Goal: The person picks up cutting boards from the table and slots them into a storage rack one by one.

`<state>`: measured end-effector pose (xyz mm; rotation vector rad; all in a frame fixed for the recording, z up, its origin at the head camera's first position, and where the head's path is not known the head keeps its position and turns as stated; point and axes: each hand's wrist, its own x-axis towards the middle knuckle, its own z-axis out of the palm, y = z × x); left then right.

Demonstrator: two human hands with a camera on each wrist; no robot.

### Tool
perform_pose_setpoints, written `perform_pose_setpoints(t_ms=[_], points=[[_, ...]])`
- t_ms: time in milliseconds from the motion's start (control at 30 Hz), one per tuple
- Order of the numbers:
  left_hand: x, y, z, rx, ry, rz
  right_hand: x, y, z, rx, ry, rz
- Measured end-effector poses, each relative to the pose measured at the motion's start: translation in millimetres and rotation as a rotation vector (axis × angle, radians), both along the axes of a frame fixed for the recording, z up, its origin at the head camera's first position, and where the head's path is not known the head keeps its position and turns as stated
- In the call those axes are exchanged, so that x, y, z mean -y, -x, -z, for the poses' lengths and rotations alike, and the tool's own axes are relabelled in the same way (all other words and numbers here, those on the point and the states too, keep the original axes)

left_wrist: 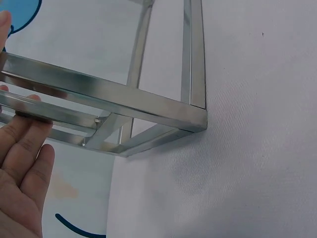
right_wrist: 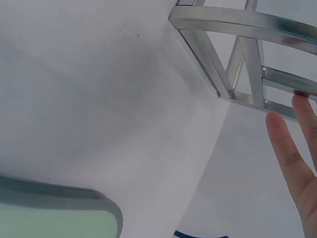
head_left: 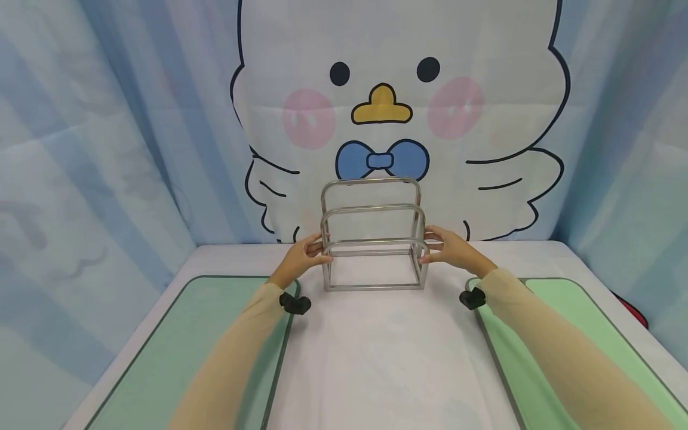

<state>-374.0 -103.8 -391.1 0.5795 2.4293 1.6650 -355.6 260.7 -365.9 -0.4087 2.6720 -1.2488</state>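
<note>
A silvery metal rack [head_left: 376,287] with several arched, upright dividers stands at the far middle of the white table. My left hand [head_left: 303,257] holds its left side, thumb at the front and fingers farther back. On the opposite side, my right hand [head_left: 454,248] holds the rack's right uprights in much the same way. The left wrist view shows fingers [left_wrist: 32,136] against a bar of the rack [left_wrist: 99,94]. In the right wrist view, one fingertip touches a bar of the rack [right_wrist: 287,82], while another finger [right_wrist: 285,144] is extended below it; the thumb is hidden there.
A grey-green mat [head_left: 215,322] with a dark border lies on the left of the table [head_left: 376,370], and a light green mat [head_left: 564,322] on the right. Behind the rack hangs a curtain [head_left: 376,30] with a cartoon bird; blue-striped curtains flank both sides.
</note>
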Motion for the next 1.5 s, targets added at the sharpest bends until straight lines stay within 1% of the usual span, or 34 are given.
perform_pose_setpoints(t_ms=[100,233,367,433,567,700,800,900,1000,1133,1233,1467,1500], points=[[0.0,-1.7,0.9,-0.002,-0.017,-0.005,1.0,-1.4,1.0,-0.016,-0.012,0.002],[0.0,-0.7,2.2,-0.019,-0.024,-0.005,1.4,-1.8,1.1,-0.045,-0.018,0.012],[-0.6,1.0,1.0,-0.048,-0.025,0.017,-1.0,-2.3,-0.7,-0.076,0.024,0.01],[-0.8,0.8,-1.2,-0.056,-0.032,0.016,-2.3,-2.3,-2.9,-0.086,0.053,0.002],[0.4,-3.3,-6.5,-0.08,-0.039,0.011,-3.3,-3.9,-9.4,-0.097,0.071,-0.015],[1.8,-9.6,-8.1,-0.087,-0.034,0.016,-2.5,-10.3,-13.8,-0.102,0.067,-0.015],[3.0,-13.9,-6.0,-0.091,-0.021,0.03,-2.7,-16.0,-12.1,-0.105,0.052,-0.007],[4.2,-17.6,-2.4,-0.082,-0.029,0.041,-3.6,-20.6,-7.1,-0.111,0.033,-0.011],[5.2,-19.0,2.2,-0.071,-0.044,0.051,-4.6,-23.4,-1.6,-0.117,0.036,-0.023],[2.8,-20.2,4.9,-0.068,-0.034,0.044,-6.9,-26.7,1.2,-0.133,0.031,-0.026],[-0.4,-22.4,4.9,-0.076,-0.013,0.032,-8.7,-29.1,1.6,-0.138,0.019,-0.022],[-5.8,-24.4,5.0,-0.086,-0.025,0.051,-13.0,-32.4,4.3,-0.142,-0.01,-0.004],[-6.3,-26.9,2.0,-0.077,-0.021,0.046,-13.2,-32.4,5.0,-0.14,-0.01,-0.005]])
